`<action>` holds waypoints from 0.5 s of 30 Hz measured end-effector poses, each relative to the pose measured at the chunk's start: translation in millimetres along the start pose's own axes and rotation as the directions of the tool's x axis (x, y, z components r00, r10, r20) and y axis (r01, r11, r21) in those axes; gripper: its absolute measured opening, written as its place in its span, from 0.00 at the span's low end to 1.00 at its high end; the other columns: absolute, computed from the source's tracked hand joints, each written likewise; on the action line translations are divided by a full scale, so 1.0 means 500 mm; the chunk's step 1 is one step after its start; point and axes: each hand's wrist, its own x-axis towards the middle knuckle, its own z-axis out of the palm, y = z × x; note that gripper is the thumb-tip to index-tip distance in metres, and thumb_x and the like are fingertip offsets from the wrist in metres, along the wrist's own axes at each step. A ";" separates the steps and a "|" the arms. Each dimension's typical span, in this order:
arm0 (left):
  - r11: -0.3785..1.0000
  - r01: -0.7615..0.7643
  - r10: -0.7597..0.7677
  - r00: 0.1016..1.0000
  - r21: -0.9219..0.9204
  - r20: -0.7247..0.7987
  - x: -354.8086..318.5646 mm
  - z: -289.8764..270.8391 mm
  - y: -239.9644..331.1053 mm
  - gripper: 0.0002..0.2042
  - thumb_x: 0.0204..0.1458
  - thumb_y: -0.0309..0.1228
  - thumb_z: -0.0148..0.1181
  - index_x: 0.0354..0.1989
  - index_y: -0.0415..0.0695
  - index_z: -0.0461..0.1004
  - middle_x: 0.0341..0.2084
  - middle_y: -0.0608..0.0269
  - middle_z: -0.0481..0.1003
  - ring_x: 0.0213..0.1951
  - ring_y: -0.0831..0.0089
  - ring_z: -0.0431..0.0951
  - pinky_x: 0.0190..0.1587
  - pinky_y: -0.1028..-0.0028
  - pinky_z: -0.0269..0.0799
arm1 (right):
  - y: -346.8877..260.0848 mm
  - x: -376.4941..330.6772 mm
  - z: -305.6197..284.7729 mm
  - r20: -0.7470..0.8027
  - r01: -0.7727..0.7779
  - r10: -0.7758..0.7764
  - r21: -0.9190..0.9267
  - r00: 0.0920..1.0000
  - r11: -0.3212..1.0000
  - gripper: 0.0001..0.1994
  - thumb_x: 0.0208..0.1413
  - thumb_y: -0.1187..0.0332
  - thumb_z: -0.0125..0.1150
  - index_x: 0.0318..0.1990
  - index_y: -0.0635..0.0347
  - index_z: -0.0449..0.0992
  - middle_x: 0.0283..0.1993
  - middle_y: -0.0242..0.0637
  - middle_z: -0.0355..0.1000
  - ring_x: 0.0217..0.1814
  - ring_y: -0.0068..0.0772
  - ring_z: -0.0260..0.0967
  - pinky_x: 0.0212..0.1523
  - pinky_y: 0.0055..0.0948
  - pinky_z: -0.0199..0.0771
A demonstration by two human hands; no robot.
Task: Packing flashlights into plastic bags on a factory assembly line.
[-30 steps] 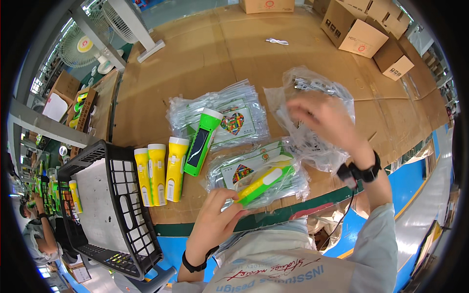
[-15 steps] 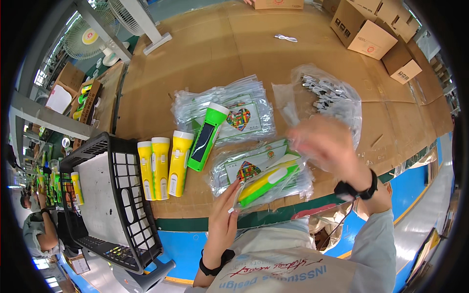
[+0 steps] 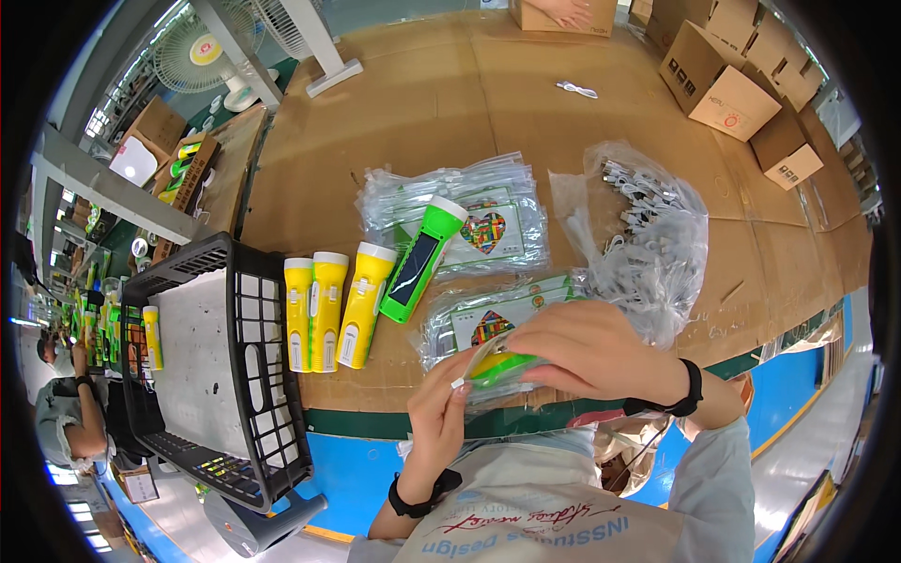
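Close to the table's front edge, a green and yellow flashlight [image 3: 499, 367] sits in a clear zip bag [image 3: 483, 396]. My left hand [image 3: 439, 398] pinches the bag's left end near its slider. From the right, my right hand [image 3: 601, 352] lies over the bag with its fingers closed around it, hiding much of the flashlight. Just behind are two stacks of clear bags, the near stack [image 3: 441, 324] partly under my hands and the far stack [image 3: 526, 211] beyond. A green flashlight with a dark panel [image 3: 413, 270] leans on the far stack, beside several yellow flashlights [image 3: 366, 305].
A black crate [image 3: 246, 375] with one yellow flashlight stands at the left. To the right lies a bag of white cables [image 3: 657, 235]. One white cable [image 3: 576, 90] and cardboard boxes [image 3: 723, 94] are farther back. Another person's hand [image 3: 563, 11] rests on a far box.
My right hand has come down from above the cables onto the bagged flashlight and closed on it. The whole view has shifted slightly. The other person's hand now shows more on the far box.
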 end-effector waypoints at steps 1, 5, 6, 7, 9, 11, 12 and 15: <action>0.999 -0.025 0.022 0.997 -0.031 -0.080 -0.001 0.006 0.002 0.12 0.54 0.18 0.50 0.45 0.32 0.75 0.42 0.46 0.76 0.44 0.56 0.77 0.48 0.68 0.70 | -0.009 0.009 0.001 0.002 0.002 -0.002 -0.002 1.000 1.000 0.16 0.47 0.59 0.66 0.39 0.57 0.73 0.37 0.33 0.71 0.38 0.36 0.71 0.34 0.33 0.71; 0.989 -0.078 0.046 0.968 -0.123 -0.246 0.027 0.037 0.021 0.07 0.56 0.21 0.52 0.38 0.32 0.75 0.35 0.51 0.77 0.36 0.68 0.76 0.41 0.74 0.70 | -0.028 0.056 0.034 -0.104 0.112 -0.123 -0.107 0.987 0.988 0.12 0.45 0.62 0.65 0.35 0.55 0.72 0.36 0.30 0.69 0.39 0.33 0.68 0.35 0.31 0.69; 0.988 -0.121 0.089 0.952 -0.093 -0.292 0.034 0.038 0.034 0.06 0.52 0.18 0.53 0.35 0.32 0.75 0.33 0.50 0.77 0.34 0.64 0.77 0.39 0.73 0.71 | -0.033 0.062 0.036 -0.135 0.192 -0.210 -0.134 0.968 0.972 0.12 0.44 0.63 0.64 0.35 0.54 0.72 0.36 0.29 0.68 0.40 0.31 0.67 0.36 0.29 0.67; 0.985 -0.162 0.133 0.932 -0.060 -0.336 0.037 0.035 0.045 0.06 0.47 0.14 0.53 0.33 0.31 0.75 0.31 0.49 0.77 0.32 0.61 0.78 0.37 0.72 0.71 | -0.040 0.067 0.028 -0.138 0.203 -0.223 -0.142 0.965 0.969 0.12 0.44 0.63 0.64 0.35 0.54 0.72 0.36 0.29 0.68 0.40 0.31 0.67 0.36 0.29 0.67; 0.981 -0.191 0.180 0.925 -0.003 -0.334 0.043 0.033 0.053 0.06 0.47 0.14 0.53 0.32 0.32 0.75 0.31 0.49 0.77 0.32 0.61 0.78 0.38 0.72 0.72 | -0.036 0.075 0.015 -0.098 0.223 -0.232 -0.090 0.968 0.971 0.09 0.43 0.66 0.63 0.33 0.53 0.72 0.35 0.28 0.67 0.40 0.29 0.66 0.38 0.29 0.63; 0.974 -0.220 0.226 0.916 0.055 -0.331 0.045 0.030 0.053 0.07 0.46 0.14 0.52 0.32 0.33 0.75 0.30 0.49 0.77 0.32 0.60 0.78 0.39 0.72 0.73 | -0.040 0.069 0.010 -0.108 0.224 -0.241 -0.144 0.965 0.964 0.08 0.43 0.67 0.62 0.32 0.52 0.72 0.35 0.27 0.67 0.40 0.29 0.66 0.39 0.30 0.62; 0.965 -0.251 0.260 0.887 0.074 -0.380 0.046 0.027 0.050 0.05 0.48 0.16 0.52 0.31 0.34 0.74 0.30 0.50 0.77 0.31 0.61 0.78 0.41 0.69 0.74 | -0.040 0.064 0.007 -0.118 0.219 -0.245 -0.196 0.962 0.956 0.07 0.42 0.67 0.62 0.31 0.52 0.73 0.34 0.26 0.68 0.40 0.28 0.65 0.40 0.32 0.61; 0.954 -0.298 0.273 0.808 0.038 -0.522 0.055 0.002 0.050 0.03 0.53 0.21 0.52 0.30 0.36 0.72 0.28 0.53 0.76 0.30 0.62 0.78 0.47 0.61 0.73 | -0.028 0.042 -0.003 -0.107 0.147 -0.172 -0.211 0.979 0.966 0.05 0.43 0.69 0.62 0.29 0.52 0.73 0.34 0.25 0.68 0.40 0.29 0.66 0.42 0.35 0.61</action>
